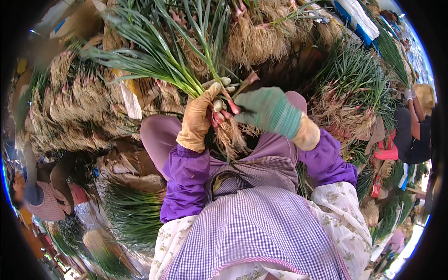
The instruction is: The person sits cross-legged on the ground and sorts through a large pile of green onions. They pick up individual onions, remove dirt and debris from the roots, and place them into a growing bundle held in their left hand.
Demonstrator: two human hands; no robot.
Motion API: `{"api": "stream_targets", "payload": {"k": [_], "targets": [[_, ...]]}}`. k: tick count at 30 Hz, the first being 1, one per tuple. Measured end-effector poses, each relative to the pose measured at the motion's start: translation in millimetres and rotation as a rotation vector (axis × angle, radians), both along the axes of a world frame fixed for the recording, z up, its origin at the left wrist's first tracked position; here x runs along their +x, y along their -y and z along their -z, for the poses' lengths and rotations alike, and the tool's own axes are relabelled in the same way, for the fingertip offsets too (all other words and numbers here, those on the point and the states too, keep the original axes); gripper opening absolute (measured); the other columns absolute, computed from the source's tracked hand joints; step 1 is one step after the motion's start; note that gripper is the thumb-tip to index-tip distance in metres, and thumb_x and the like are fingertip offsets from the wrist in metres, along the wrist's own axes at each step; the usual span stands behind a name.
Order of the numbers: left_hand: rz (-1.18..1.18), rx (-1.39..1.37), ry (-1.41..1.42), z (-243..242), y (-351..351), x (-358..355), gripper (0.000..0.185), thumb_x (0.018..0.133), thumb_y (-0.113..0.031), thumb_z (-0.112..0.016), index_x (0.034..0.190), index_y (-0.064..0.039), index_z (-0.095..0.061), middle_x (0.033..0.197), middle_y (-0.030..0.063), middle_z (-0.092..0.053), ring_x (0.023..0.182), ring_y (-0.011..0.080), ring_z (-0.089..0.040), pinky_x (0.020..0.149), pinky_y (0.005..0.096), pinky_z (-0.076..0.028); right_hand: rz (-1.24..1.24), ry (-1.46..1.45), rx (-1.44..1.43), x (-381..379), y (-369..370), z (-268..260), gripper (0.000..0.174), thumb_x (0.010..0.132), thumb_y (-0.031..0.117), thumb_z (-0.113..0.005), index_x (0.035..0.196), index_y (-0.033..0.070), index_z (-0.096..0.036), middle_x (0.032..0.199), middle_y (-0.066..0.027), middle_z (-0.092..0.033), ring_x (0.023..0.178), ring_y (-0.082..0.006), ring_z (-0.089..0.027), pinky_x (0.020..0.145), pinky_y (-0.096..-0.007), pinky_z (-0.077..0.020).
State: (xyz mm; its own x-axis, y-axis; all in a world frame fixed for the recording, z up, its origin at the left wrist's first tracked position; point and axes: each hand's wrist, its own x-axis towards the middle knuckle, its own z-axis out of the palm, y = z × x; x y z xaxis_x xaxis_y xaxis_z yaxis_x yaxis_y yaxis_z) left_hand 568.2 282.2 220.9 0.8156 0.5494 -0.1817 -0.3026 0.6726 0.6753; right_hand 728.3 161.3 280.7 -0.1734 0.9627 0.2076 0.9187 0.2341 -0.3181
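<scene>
My left hand (201, 113), in a tan glove, is closed around a bunch of green onions (175, 70) with reddish bulbs and pale, stringy roots that hang toward my lap. Its long green leaves fan out to the upper left. One stalk with a pink bulb (233, 106) stands apart at the bunch's right side. Beside that bulb is my right hand (267, 110), in a green knitted glove over a tan one, blurred by motion. Its fingertips are at or near the bulb and a peeled, brownish leaf piece (249, 81); whether they grip either cannot be told.
Rooted onion bunches are heaped at left (80, 101), top centre (259, 42) and right (353, 94). More green onions (134, 210) lie beside my left sleeve. Other people sit at the far left (49, 199) and far right (413, 129). A red stool-like object (386, 148) is at right.
</scene>
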Motion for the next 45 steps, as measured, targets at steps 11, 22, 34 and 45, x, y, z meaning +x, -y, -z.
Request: {"api": "stream_targets", "payload": {"k": [11, 22, 34, 45], "targets": [[-0.153, 0.050, -0.005, 10.0, 0.1, 10.1, 0.021, 0.093, -0.017, -0.062, 0.104, 0.001, -0.065, 0.078, 0.0078, -0.068, 0.049, 0.0060, -0.051, 0.041, 0.0193, -0.041, 0.467, -1.449, -0.022, -19.5, -74.4, 31.7, 0.020, 0.092, 0.017, -0.063, 0.094, -0.003, -0.066, 0.070, -0.0040, -0.064, 0.057, -0.0071, -0.057, 0.048, -0.0219, -0.0436], [0.019, 0.017, 0.170, 18.5, 5.9, 29.5, 0.034, 0.092, -0.015, -0.061, 0.118, 0.007, -0.058, 0.088, 0.0098, -0.067, 0.054, 0.0068, -0.052, 0.045, 0.0217, -0.050, 0.754, -0.419, 0.648, 38.4, -13.3, 39.6, 0.012, 0.091, 0.013, -0.063, 0.089, 0.002, -0.064, 0.074, -0.0119, -0.069, 0.063, -0.0231, -0.069, 0.053, -0.0302, -0.0511], [-0.033, 0.157, 0.493, -27.6, -15.8, 14.1, 0.034, 0.084, -0.012, -0.066, 0.114, -0.003, -0.053, 0.102, 0.0091, -0.057, 0.079, 0.0133, -0.061, 0.064, 0.0282, -0.059, 0.775, -1.280, 0.198, -4.6, 67.9, -18.7, 0.025, 0.095, 0.025, -0.059, 0.086, 0.003, -0.064, 0.060, 0.0020, -0.054, 0.045, -0.0011, -0.042, 0.042, -0.0170, -0.0329], [-0.429, 0.265, 0.479, -81.2, -77.7, -33.1, 0.023, 0.094, -0.016, -0.061, 0.114, -0.008, -0.056, 0.110, 0.0101, -0.062, 0.076, 0.0075, -0.059, 0.057, 0.0202, -0.054, 0.294, 0.234, -0.683, 51.7, -16.5, 44.4, 0.034, 0.089, 0.038, -0.054, 0.104, 0.012, -0.068, 0.102, -0.0114, -0.069, 0.098, -0.0329, -0.065, 0.084, -0.0428, -0.0523]]}}
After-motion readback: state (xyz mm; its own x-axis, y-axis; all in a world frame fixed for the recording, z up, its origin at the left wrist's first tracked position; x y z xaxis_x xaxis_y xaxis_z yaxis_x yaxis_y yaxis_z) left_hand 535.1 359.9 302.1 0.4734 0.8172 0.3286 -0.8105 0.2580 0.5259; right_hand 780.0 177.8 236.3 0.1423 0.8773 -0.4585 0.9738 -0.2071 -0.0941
